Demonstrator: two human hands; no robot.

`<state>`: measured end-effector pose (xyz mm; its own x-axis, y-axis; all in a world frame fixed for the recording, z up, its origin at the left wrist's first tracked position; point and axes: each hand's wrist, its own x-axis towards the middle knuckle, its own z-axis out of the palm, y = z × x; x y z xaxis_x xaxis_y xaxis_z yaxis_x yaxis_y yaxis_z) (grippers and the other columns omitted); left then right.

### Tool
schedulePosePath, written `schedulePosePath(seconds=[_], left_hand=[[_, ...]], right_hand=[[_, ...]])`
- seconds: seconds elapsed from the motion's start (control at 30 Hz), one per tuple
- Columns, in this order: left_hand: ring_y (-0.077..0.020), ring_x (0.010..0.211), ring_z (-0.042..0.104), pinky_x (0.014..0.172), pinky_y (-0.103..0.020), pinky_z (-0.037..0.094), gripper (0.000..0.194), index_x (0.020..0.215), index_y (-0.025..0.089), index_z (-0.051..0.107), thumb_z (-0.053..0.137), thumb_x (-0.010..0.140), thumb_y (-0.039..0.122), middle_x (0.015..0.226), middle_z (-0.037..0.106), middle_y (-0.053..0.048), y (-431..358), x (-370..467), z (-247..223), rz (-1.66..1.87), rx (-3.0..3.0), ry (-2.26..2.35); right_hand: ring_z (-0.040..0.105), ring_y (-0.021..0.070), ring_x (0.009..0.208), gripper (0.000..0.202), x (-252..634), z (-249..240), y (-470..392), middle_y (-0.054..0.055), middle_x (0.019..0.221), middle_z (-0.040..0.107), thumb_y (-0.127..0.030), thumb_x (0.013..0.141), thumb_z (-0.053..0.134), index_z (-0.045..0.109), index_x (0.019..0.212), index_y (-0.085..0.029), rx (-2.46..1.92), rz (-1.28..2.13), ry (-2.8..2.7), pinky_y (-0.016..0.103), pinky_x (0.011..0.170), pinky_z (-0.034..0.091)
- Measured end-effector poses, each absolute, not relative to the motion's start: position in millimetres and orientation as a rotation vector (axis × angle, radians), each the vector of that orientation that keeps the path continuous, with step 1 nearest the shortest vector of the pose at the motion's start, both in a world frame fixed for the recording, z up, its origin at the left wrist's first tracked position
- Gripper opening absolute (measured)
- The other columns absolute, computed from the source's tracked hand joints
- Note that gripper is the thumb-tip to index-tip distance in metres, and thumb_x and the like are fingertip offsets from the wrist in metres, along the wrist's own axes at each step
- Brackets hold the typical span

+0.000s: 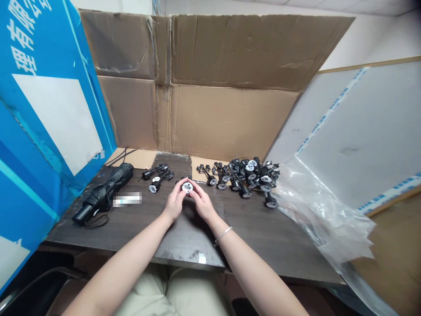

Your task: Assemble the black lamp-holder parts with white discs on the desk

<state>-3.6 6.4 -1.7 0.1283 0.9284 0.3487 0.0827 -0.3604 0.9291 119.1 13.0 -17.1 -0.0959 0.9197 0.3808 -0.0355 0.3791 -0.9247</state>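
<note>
Both hands meet over the middle of the dark table (pixel 131 232), around a black part with a round white end face (pixel 187 188) turned toward me. My left hand (pixel 175 202) grips its left side and my right hand (pixel 201 202) its right side, thumbs at the lower edge of the face. Two similar black parts with wires lie left of my hands, one with a white end (pixel 154 185). A pile of several such black parts (pixel 245 177) lies to the right, with a single one (pixel 271 200) at its near edge.
A folded black umbrella (pixel 105 191) lies at the left beside a blurred white strip (pixel 127 199). Tall cardboard (pixel 230 118) stands behind the table, a blue panel (pixel 69 57) on the left. Clear plastic sheeting (pixel 322 215) hangs over the right edge.
</note>
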Motion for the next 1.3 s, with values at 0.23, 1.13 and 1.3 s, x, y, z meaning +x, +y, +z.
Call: schedulePosePath(seconds=[0.23, 1.13, 1.3], left_hand=[[-0.0195, 0.111, 0.047, 0.088, -0.029, 0.041, 0.047, 0.130, 0.022, 0.036, 0.030, 0.087, 0.038, 0.131, 0.045, -0.004, 6, -7, 1, 1.247, 1.691, 1.007], [-0.0109, 0.054, 0.049, 0.058, -0.022, 0.041, 0.040, 0.082, 0.015, 0.062, 0.038, 0.081, 0.047, 0.064, 0.058, 0.000, 8, -12, 3, 1.049, 1.775, 1.056], [-0.0109, 0.055, 0.049, 0.059, -0.023, 0.041, 0.039, 0.082, 0.015, 0.062, 0.038, 0.082, 0.046, 0.064, 0.057, 0.000, 9, -12, 3, 1.014, 1.786, 1.051]], right_hand=[[0.057, 0.0203, 0.097, 0.046, 116, -7, 10, 0.005, 0.106, 0.062, -0.037, 0.067, 0.063, 0.055, 0.110, -0.022, -0.804, 1.165, -1.297, 0.035, 0.084, 0.048], [0.063, 0.0238, 0.068, 0.042, 374, 26, 29, 0.007, 0.075, 0.068, -0.005, 0.058, 0.052, 0.067, 0.093, -0.022, -2.028, -0.063, -2.042, 0.034, 0.060, 0.049], [0.062, 0.0229, 0.084, 0.048, 381, 4, 25, 0.009, 0.098, 0.065, -0.003, 0.060, 0.046, 0.065, 0.100, -0.021, -1.971, -0.201, -2.159, 0.031, 0.069, 0.049]])
